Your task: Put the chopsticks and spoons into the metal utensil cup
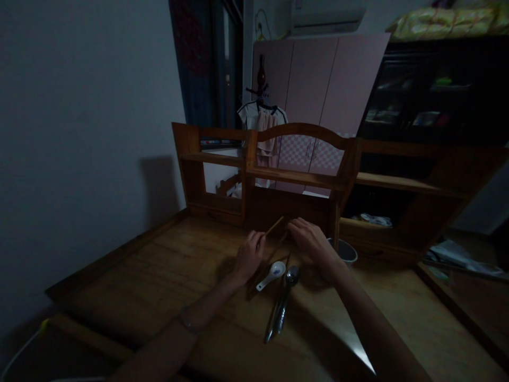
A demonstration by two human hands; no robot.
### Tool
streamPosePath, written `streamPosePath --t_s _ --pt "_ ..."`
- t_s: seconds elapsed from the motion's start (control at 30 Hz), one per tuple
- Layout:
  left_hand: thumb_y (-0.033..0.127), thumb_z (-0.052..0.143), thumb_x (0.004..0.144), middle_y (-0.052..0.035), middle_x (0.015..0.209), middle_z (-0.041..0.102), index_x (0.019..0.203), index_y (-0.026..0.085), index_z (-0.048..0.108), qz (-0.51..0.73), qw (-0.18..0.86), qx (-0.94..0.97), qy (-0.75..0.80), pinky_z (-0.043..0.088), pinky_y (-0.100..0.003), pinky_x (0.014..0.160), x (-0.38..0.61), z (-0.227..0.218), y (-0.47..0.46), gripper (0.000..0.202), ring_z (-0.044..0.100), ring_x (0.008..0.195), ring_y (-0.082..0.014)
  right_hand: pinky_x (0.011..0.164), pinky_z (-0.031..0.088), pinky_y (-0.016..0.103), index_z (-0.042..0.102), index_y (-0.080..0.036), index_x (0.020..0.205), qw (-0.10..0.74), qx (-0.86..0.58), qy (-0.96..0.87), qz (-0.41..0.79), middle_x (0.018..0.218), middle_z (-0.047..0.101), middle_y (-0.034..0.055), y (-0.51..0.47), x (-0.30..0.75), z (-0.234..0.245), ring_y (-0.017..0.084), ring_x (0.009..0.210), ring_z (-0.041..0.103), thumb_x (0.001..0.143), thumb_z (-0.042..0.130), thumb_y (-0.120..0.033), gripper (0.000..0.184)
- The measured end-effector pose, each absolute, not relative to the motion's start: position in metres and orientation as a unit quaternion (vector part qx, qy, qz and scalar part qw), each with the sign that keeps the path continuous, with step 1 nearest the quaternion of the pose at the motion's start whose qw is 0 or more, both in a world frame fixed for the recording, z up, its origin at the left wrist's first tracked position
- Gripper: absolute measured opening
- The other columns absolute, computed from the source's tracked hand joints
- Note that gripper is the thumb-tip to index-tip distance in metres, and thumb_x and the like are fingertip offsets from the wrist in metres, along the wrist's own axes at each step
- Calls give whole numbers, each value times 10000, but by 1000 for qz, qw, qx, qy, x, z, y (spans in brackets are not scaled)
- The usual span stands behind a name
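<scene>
Brown wood, blue-marked white, checked pink

The smooth wooden tabletop is yellow-brown with darker grain streaks. On it, the short-handled white spoon bears a blue motif in its bowl, beside a shiny silver metal spoon. The slender straight stick is tan. Beyond, the arched wooden shelf unit is orange-brown. At the far side, the tall panelled wardrobe is dusty pink, banded with pink-and-white checks; left of it hangs a dark blue fabric curtain with a dull red pattern. The plain left wall looks blue-grey.
</scene>
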State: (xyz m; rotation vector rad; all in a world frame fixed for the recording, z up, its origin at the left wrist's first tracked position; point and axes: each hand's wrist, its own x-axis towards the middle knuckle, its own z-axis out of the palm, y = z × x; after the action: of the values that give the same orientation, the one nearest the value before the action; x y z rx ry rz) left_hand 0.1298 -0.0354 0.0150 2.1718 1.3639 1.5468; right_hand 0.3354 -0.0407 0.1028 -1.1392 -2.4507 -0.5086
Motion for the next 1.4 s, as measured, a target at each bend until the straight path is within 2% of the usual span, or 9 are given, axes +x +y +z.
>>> streamPosePath --t_s 0.27,0.43,0.63,0.77,0.87,0.97,1.1,1.27,1.4 --pt "217 365 974 -69 1064 534 1151 203 494 621 45 693 365 452 -320 912 128 30 -49 220 548 1010 -169 936 468 332 609 -215 1104 374 -372 -842 -114 1221 572 63 -65 353 148 190 1087 573 910 436 -82 292" --pt "255 354 983 -53 1022 566 1157 220 452 589 71 721 358 466 -281 853 133 24 -55 202 572 947 -150 924 480 373 681 -246 1015 488 -357 -792 -86 1131 618 51 -80 362 173 214 1050 593 891 558 -206 180" --pt "287 362 984 -37 977 625 1034 212 536 574 92 712 394 455 -296 880 133 32 -65 196 591 953 -156 860 518 350 680 -231 959 576 -349 -739 -2 1037 610 56 -88 379 188 200 974 605 870 610 -278 122" --pt "265 387 975 -42 1008 654 1057 212 563 573 63 740 348 470 -288 875 133 31 -71 201 614 961 -152 848 529 325 613 -236 1126 572 -329 -745 100 1156 584 68 -93 383 193 165 907 627 835 661 -276 298" --pt "241 439 956 -48 1031 674 1136 219 535 577 27 768 278 494 -296 861 135 26 -76 205 633 964 -154 845 539 334 518 -243 1272 563 -329 -738 173 1077 643 61 -98 381 195 172 902 643 822 681 -285 481" --pt "257 487 939 -57 1057 686 1152 228 529 580 35 780 232 523 -298 830 138 25 -87 218 648 977 -164 885 534 366 604 -204 1161 558 -341 -728 209 1097 660 75 -104 382 198 210 980 641 790 715 -328 407" --pt "315 489 939 -53 971 714 1026 218 565 626 156 703 299 544 -313 816 146 38 -106 151 680 926 -176 880 544 389 679 -178 930 509 -353 -742 256 1084 675 86 -116 389 205 238 983 650 725 765 -377 298" --pt "365 500 929 -58 970 724 1035 214 457 618 392 621 281 564 -334 774 168 54 -119 190 697 889 -192 780 569 328 675 -186 976 431 -345 -769 322 1067 679 77 -127 385 211 196 889 678 724 760 -353 314" --pt "393 479 930 -83 1004 723 998 201 497 536 440 648 315 553 -318 762 180 51 -123 205 694 885 -199 740 560 303 658 -169 1001 373 -354 -785 345 935 702 62 -124 374 206 186 850 678 732 748 -355 339"
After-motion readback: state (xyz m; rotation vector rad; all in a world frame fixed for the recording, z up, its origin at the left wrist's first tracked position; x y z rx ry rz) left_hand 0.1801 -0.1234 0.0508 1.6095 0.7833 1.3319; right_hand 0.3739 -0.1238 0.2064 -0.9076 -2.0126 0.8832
